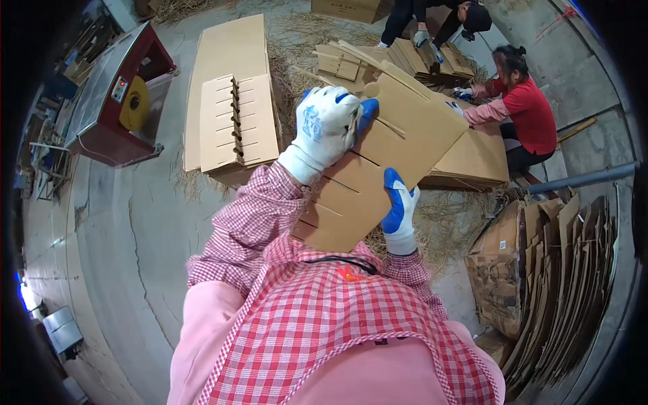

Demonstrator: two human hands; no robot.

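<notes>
The right grip [400, 206], in a blue-and-white glove, is clamped on the right edge of a slotted cardboard sheet [361, 179]. The left grip [322, 125], gloved alike, is bunched at the sheet's left edge, fingers curled; I cannot tell what it pinches. The sheet hangs tilted in front of the wearer's chest. Just below the sheet is a red-and-white gingham apron [337, 297]. To the sheet's lower right, a worn brown carton [493, 297] stands beside flattened cardboard pieces [567, 290] on edge. Left of the sheet, a slotted panel [217, 128] with dark gaps down its middle lies on plain boards [229, 44]. Right behind the sheet is a cardboard stack [472, 158]; straw [287, 37] litters the floor [165, 226] beyond the sheet. Well to its left stands a red machine [108, 138] with a yellow disc [136, 102]. Past the sheet's far right corner, a co-worker in a red top [532, 111] crouches beside the stack; farther beyond, a second person [399, 25] in dark clothing bends over cardboard pieces.
</notes>
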